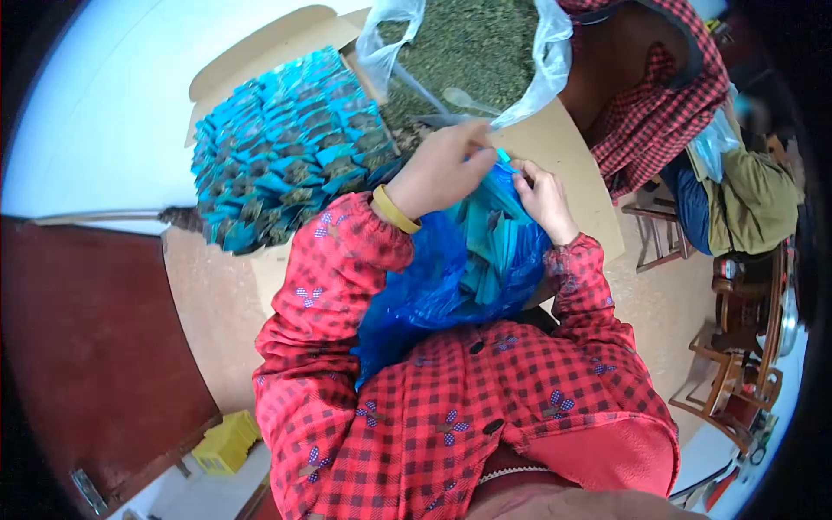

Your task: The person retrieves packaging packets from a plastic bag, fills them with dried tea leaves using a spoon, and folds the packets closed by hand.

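Note:
My left hand [444, 166], with a yellow band at the wrist, is closed in a pinch just beside a small teal packet [503, 156]. What its fingers hold, if anything, is hidden. My right hand [546, 204] pinches the packet's edge between thumb and fingers. Below both hands, a blue plastic bag [416, 286] lies on my lap, with several flat teal packets [485, 247] inside. Just beyond my hands is a clear plastic bag [555, 52] of dried green leaf bits [477, 43], with a pale plastic spoon [468, 100] resting on them.
Rows of filled teal packets [286, 139] stand upright to the left, by a cardboard box flap [251, 52]. Cardboard [576, 165] lies under the leaf bag. Another person's checked sleeve [659, 113] is at upper right. Wooden chairs [728, 381] stand right; a yellow basket [227, 442] sits lower left.

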`<state>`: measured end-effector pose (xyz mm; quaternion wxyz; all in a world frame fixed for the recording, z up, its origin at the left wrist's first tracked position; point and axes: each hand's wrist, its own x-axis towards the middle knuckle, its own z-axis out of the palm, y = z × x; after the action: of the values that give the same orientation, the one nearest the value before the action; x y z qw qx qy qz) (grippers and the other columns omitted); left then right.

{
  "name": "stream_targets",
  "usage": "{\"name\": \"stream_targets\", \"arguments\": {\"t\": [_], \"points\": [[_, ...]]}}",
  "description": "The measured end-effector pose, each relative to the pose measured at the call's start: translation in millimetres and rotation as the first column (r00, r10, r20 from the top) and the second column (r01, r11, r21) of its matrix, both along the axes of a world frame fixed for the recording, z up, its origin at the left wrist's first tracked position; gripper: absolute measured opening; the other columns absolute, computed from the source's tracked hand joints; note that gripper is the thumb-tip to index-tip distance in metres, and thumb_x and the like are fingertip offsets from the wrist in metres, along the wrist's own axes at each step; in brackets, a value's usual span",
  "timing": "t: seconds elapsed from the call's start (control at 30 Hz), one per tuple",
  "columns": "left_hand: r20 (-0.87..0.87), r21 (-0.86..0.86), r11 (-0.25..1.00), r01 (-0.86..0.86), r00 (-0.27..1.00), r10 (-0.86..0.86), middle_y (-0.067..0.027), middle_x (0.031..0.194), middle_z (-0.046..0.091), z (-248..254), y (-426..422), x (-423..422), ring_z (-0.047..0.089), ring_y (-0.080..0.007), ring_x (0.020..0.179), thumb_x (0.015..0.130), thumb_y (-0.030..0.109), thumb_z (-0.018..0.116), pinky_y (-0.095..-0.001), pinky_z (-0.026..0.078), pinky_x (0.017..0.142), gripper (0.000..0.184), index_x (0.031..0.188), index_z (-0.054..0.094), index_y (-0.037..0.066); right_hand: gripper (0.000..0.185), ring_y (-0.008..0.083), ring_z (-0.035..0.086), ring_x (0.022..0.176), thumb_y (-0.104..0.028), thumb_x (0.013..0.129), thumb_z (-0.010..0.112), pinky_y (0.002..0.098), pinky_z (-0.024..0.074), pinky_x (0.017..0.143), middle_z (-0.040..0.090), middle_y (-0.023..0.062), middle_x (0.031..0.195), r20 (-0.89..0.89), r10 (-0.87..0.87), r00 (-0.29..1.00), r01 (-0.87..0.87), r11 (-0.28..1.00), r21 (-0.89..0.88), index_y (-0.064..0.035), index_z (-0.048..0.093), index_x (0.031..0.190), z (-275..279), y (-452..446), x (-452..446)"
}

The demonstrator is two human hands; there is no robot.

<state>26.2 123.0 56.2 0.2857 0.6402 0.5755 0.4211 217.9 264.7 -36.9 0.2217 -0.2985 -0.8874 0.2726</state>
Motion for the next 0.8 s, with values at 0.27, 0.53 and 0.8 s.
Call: {"name": "stream_targets", "arguments": {"t": [0.27,0.53,0.8], "points": [[0.432,-0.076,0.949,-0.306,0.848,0.308,-0.0189,0.131,0.052,-55.3,61.1,22.0,0.056,-0.0236,0.113,0.090,0.015,0.067,-0.0320,0.047,0.096,0.072,0.145,0.026,-0.009,0.019,0.0078,0.060,0.083,-0.003,0.090,0.063,0.0236,0.0494,0.073,0.066,0.0019,0.090,-0.551,-0.250,0.796,-0.004,0.909,-0.417,-0.0003,0.064,0.109,40.5,-11.1,-31.3],[0.665,-0.152,0.970,-0.188,0.707,0.241,-0.0178,0.132,0.051,-92.7,71.9,21.6,0.056,-0.0202,0.113,0.090,0.008,0.066,-0.0308,0.047,0.095,0.069,0.145,0.027,-0.007,0.024,0.0098,0.060,0.082,-0.009,0.089,0.066,0.0254,0.0496,0.076,0.066,0.0026,0.090,-0.348,-0.175,0.921,0.021,0.914,-0.405,-0.0010,0.063,0.112,3.7,4.0,-26.1],[0.844,-0.202,0.966,-0.160,0.472,0.255,-0.0127,0.129,0.055,-103.4,72.9,14.0,0.060,-0.0188,0.110,0.098,0.016,0.056,-0.0305,0.048,0.091,0.048,0.140,0.039,0.001,0.035,0.0132,0.062,0.090,-0.027,0.091,0.066,0.0306,0.0510,0.078,0.067,0.0070,0.100,0.067,-0.096,0.993,0.101,0.993,-0.064,-0.0018,0.062,0.115,12.3,-7.9,-21.0]]}}
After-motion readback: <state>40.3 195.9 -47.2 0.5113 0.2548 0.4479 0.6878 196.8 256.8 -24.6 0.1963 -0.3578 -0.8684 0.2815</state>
